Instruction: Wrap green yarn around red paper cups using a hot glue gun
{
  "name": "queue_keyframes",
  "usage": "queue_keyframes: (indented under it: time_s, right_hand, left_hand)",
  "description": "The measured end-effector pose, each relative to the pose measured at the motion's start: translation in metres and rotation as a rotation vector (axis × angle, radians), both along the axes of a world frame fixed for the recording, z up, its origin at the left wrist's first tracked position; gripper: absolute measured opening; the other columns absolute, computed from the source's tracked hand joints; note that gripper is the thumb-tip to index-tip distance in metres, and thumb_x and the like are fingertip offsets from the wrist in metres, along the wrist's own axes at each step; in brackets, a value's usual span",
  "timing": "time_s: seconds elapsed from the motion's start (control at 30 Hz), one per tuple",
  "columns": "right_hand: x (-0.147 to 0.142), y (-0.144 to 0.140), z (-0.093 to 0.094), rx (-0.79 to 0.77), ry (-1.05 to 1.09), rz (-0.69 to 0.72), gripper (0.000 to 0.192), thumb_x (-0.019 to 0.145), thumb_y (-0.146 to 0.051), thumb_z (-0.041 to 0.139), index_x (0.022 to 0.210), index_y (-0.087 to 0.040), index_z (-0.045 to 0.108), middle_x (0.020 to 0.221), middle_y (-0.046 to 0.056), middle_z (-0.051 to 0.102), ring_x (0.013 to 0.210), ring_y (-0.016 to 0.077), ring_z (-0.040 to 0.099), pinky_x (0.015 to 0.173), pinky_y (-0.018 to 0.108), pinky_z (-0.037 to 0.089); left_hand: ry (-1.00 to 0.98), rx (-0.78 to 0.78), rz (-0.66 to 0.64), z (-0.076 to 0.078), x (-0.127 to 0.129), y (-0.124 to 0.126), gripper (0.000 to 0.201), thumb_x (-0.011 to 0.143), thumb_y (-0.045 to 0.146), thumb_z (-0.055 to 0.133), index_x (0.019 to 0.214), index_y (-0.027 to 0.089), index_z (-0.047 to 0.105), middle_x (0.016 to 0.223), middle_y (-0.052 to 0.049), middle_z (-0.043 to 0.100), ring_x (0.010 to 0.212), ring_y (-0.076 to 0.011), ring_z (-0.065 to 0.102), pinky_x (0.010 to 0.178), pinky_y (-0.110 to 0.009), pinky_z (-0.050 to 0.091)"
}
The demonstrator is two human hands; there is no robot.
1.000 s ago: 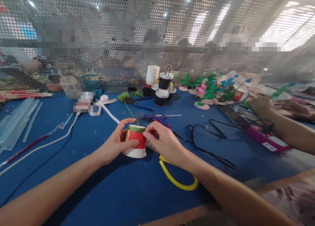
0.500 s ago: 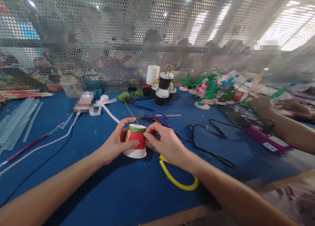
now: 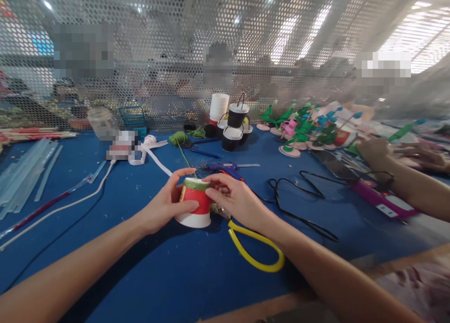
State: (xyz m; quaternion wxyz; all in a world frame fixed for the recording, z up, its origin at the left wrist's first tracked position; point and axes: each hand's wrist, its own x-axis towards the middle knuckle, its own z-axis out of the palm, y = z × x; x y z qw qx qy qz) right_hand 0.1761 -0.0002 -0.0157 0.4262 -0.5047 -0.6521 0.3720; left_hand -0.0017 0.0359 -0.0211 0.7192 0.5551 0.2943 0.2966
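An upturned red and white paper cup (image 3: 195, 207) stands on the blue table (image 3: 140, 266), its top band wound with green cord. My left hand (image 3: 165, 206) grips the cup from the left, thumb over the top rim. My right hand (image 3: 235, 199) presses its fingertips against the cup's upper right side, where the cord sits. The green cord (image 3: 183, 154) runs back from the cup to a small ball of cord (image 3: 176, 138). A yellow-handled tool (image 3: 256, 248) lies just under my right wrist.
A blue glue gun (image 3: 225, 167) lies behind the cup, black wire loops (image 3: 298, 206) to its right. Black and white cups (image 3: 234, 126) stand further back, glue sticks (image 3: 21, 173) at the left. Another person's arm (image 3: 404, 177) rests at the right by green and pink pieces (image 3: 298, 126). A mesh screen (image 3: 176, 56) closes the back.
My right hand's fingers have shifted slightly up and left along the cup's top band. The cup and my left hand have stayed in place.
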Motion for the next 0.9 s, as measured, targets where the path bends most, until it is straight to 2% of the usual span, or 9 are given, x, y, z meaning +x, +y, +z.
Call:
queue_keyframes:
  time_s: [0.1, 0.27, 0.37, 0.53, 0.63, 0.77, 0.9]
  right_hand:
    - [-0.001, 0.000, -0.001, 0.032, 0.016, 0.014, 0.014, 0.078, -0.023, 0.051, 0.091, -0.018, 0.053, 0.080, 0.001, 0.058, 0.069, 0.0114, 0.055, 0.063, 0.025, 0.046]
    - [-0.002, 0.000, 0.000, 0.082, -0.007, -0.023, 0.010, 0.078, -0.023, 0.052, 0.087, -0.019, 0.052, 0.078, 0.001, 0.058, 0.066, 0.0116, 0.054, 0.060, 0.025, 0.045]
    - [0.000, 0.002, -0.002, 0.109, -0.047, -0.078, 0.010, 0.077, -0.024, 0.053, 0.086, -0.019, 0.053, 0.078, 0.001, 0.057, 0.063, 0.0117, 0.053, 0.059, 0.026, 0.045]
    - [0.000, 0.003, -0.004, 0.148, -0.103, -0.108, 0.009, 0.077, -0.023, 0.055, 0.085, -0.019, 0.054, 0.078, 0.001, 0.056, 0.065, 0.0122, 0.053, 0.060, 0.026, 0.044]
    - [-0.002, 0.001, -0.003, 0.180, -0.169, -0.113, 0.010, 0.075, -0.020, 0.056, 0.085, -0.020, 0.054, 0.078, 0.001, 0.056, 0.068, 0.0129, 0.054, 0.061, 0.026, 0.045]
    - [-0.005, -0.001, -0.002, 0.175, -0.208, -0.099, 0.009, 0.076, -0.018, 0.056, 0.084, -0.020, 0.054, 0.081, 0.002, 0.055, 0.066, 0.0117, 0.054, 0.061, 0.027, 0.046]
    - [-0.006, -0.001, -0.003, 0.209, -0.191, -0.084, 0.011, 0.076, -0.015, 0.055, 0.086, -0.020, 0.054, 0.085, 0.003, 0.055, 0.071, 0.0126, 0.055, 0.064, 0.028, 0.047]
  left_hand:
    - [-0.003, -0.009, -0.030, 0.001, 0.000, 0.000, 0.068, 0.064, 0.027, 0.070, 0.121, 0.030, 0.031, 0.087, -0.001, 0.059, 0.080, -0.0203, 0.060, 0.072, -0.037, 0.047]
    - [0.002, 0.030, 0.002, 0.003, 0.000, 0.001, 0.065, 0.065, 0.025, 0.069, 0.119, 0.032, 0.033, 0.102, -0.002, 0.054, 0.087, -0.0188, 0.057, 0.077, -0.036, 0.046]
    - [0.095, 0.168, 0.048, 0.005, 0.001, 0.002, 0.057, 0.067, 0.026, 0.066, 0.116, 0.030, 0.037, 0.104, -0.002, 0.052, 0.088, -0.0175, 0.056, 0.079, -0.034, 0.044]
    - [0.295, 0.499, 0.040, 0.010, 0.002, 0.004, 0.039, 0.073, 0.028, 0.059, 0.108, 0.023, 0.043, 0.104, -0.004, 0.053, 0.095, -0.0177, 0.051, 0.084, -0.033, 0.039]
    - [0.393, 0.605, 0.086, 0.010, 0.002, 0.003, 0.035, 0.072, 0.033, 0.061, 0.101, 0.022, 0.046, 0.103, -0.003, 0.054, 0.096, -0.0189, 0.050, 0.084, -0.034, 0.038]
    - [0.403, 0.639, 0.113, 0.008, 0.002, 0.005, 0.030, 0.072, 0.038, 0.059, 0.094, 0.021, 0.047, 0.093, -0.002, 0.055, 0.091, -0.0187, 0.051, 0.080, -0.033, 0.039]
    - [0.346, 0.607, 0.119, 0.006, 0.001, 0.008, 0.025, 0.074, 0.038, 0.057, 0.090, 0.020, 0.048, 0.089, -0.001, 0.053, 0.085, -0.0173, 0.051, 0.076, -0.031, 0.040]
